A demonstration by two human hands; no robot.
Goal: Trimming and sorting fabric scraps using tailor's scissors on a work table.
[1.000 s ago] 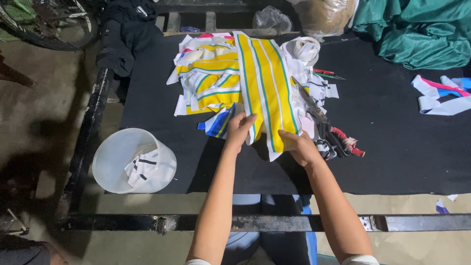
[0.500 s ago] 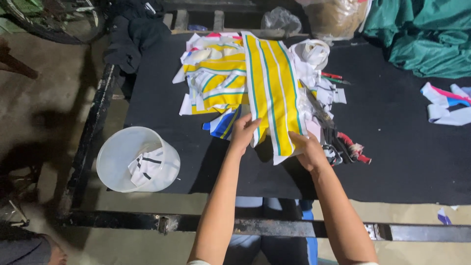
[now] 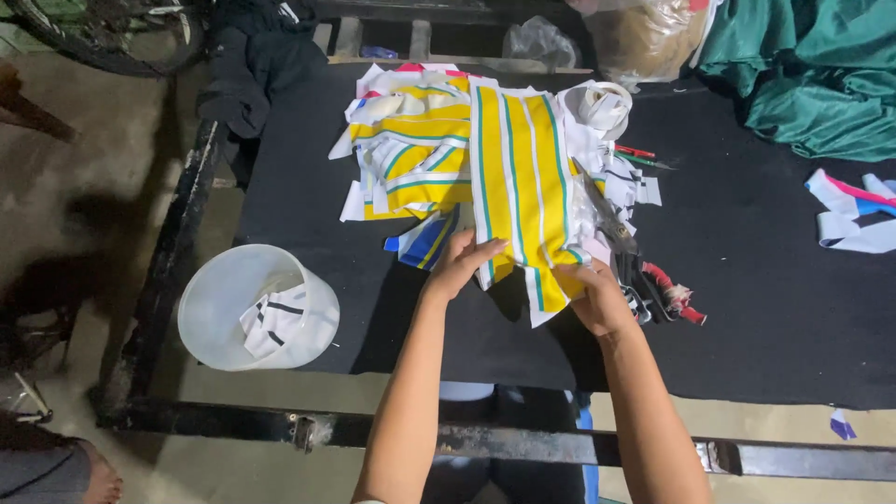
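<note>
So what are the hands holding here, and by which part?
Both hold the yellow striped fabric piece by its near end: left hand at the near-left corner, right hand at the near-right corner. The rest lies on the black table.

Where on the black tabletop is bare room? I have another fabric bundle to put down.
Bare patches: the black tabletop between the scissors and the ribbon strips, and left of the striped fabric pile above the white bucket. The centre is crowded.

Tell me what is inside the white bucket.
The white bucket holds a few white fabric scraps with dark stripes. Whatever lies beneath them at the bottom is covered.
</note>
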